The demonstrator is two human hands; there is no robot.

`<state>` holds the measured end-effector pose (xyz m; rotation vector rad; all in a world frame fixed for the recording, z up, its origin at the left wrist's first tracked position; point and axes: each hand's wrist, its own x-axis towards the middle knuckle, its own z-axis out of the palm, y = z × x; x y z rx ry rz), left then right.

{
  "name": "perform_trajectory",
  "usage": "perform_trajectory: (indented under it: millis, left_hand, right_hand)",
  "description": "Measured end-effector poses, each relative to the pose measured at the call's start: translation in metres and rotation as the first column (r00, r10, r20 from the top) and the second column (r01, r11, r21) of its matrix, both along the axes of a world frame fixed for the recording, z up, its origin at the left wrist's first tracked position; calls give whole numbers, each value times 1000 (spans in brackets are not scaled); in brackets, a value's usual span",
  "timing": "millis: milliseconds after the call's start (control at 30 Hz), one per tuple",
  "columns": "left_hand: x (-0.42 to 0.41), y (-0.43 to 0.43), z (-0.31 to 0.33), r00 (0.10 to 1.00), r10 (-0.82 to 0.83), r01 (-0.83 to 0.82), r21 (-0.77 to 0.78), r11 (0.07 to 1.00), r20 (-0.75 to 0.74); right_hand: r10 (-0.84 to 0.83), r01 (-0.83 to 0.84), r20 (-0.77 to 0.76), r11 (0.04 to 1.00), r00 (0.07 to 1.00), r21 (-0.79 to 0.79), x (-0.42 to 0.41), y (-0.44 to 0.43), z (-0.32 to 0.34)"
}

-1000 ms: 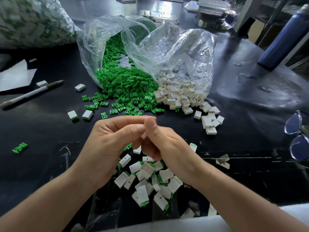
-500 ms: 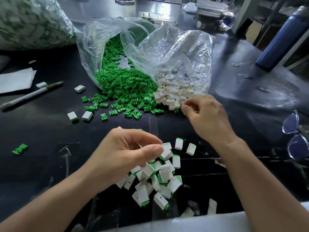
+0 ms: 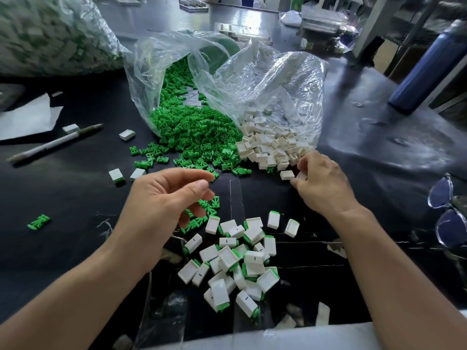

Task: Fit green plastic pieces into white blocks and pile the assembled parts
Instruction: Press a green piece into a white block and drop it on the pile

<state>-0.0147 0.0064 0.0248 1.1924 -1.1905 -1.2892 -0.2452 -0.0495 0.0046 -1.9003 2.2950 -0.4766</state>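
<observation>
- A person's right hand (image 3: 321, 185) works the near edge of the white blocks (image 3: 267, 145) spilling from a clear bag (image 3: 278, 79) onto the black table (image 3: 63, 198). Its fingers (image 3: 307, 159) are curled and appear to pinch one white block (image 3: 301, 176), though the grip is partly hidden.
- The left hand (image 3: 161, 205) hovers empty between the green pieces (image 3: 192, 132) and the assembled parts (image 3: 235, 261), fingers loosely curled, thumb and forefinger apart.
- The cleanest pick is probably a single block from the loose fringe, not the packed heap, so its neighbours do not scatter.
- The left hand would do well to take one green piece from the strays just beneath it, turned to meet the block's open side.
- The press should go in square, since a tilted insert could jam.
- Finished parts belong on the near pile.
</observation>
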Motion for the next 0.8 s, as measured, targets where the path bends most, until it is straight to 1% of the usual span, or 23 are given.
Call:
perform_trajectory:
  millis: [33, 67, 100, 133, 167, 200, 267, 300, 367, 433, 500, 533, 567, 600, 633, 667, 700, 733, 767, 800]
  left_hand:
    - [0, 0, 0, 1000, 5, -5, 1, 1000, 2]
    - [0, 0, -1, 1000, 8, -8, -1, 1000, 9]
    - [-1, 0, -1, 1000, 12, -11, -9, 1000, 24]
    - [-1, 0, -1, 999, 16, -15, -26, 1000, 49]
    - [-1, 0, -2, 997, 17, -13, -47, 999, 82]
    - [-2, 0, -3, 993, 12, -4, -68, 998, 117]
    - [-3, 1, -4, 984, -13, 30, -92, 995, 176]
    - [-4, 1, -4, 982, -35, 53, -89, 995, 186]
    - [-5, 3, -2, 983, -94, 108, -82, 991, 157]
    - [-7, 5, 0, 981, -147, 161, -103, 982, 125]
    - [-7, 5, 0, 980, -147, 162, -111, 980, 134]
    - [-8, 4, -1, 983, -125, 140, -112, 984, 136]
    - [-8, 3, -2, 986, -92, 107, -110, 988, 137]
    - [-7, 1, -3, 989, -57, 72, -104, 992, 138]
    - [-7, 0, -3, 991, -29, 42, -95, 995, 133]
    - [-6, -1, -3, 993, -6, 16, -86, 996, 117]
    - [-5, -2, -3, 995, 14, -7, -76, 997, 95]
    - [-4, -2, -2, 997, 30, -26, -65, 998, 75]
    - [-4, -3, -2, 997, 41, -37, -56, 998, 62]
    - [-4, -3, -1, 997, 45, -42, -50, 998, 55]
  right_hand:
    - [14, -12, 71, 1000, 997, -27, 1, 1, 1]
    - [41, -31, 177, 998, 983, -61, 4, 3, 3]
    - [87, -61, 304, 994, 949, -92, 8, 6, 6]
    - [142, -110, 432, 989, 890, -98, 14, 10, 10]
    - [193, -182, 556, 980, 809, -76, 22, 16, 14]
    - [226, -272, 676, 961, 702, -39, 31, 22, 17]
    - [208, -437, 855, 899, 475, 24, 46, 33, 20]
    - [194, -497, 901, 867, 387, 27, 52, 37, 19]
    - [184, -554, 943, 833, 277, 0, 62, 41, 16]
    - [165, -554, 960, 832, 228, -12, 65, 43, 14]
    - [153, -544, 968, 839, 201, -20, 65, 41, 14]
    - [155, -532, 968, 846, 198, -27, 65, 40, 14]
    - [168, -510, 961, 859, 220, -33, 64, 39, 14]
    - [200, -478, 936, 877, 290, -39, 63, 38, 13]
    - [254, -440, 875, 897, 412, -54, 63, 38, 12]
    - [315, -402, 769, 912, 557, -82, 63, 37, 9]
    - [365, -382, 633, 917, 683, -116, 63, 37, 6]
    - [401, -387, 490, 912, 774, -136, 65, 37, 3]
    - [429, -408, 372, 902, 823, -140, 67, 37, 2]
    - [457, -438, 298, 889, 838, -131, 69, 36, -1]
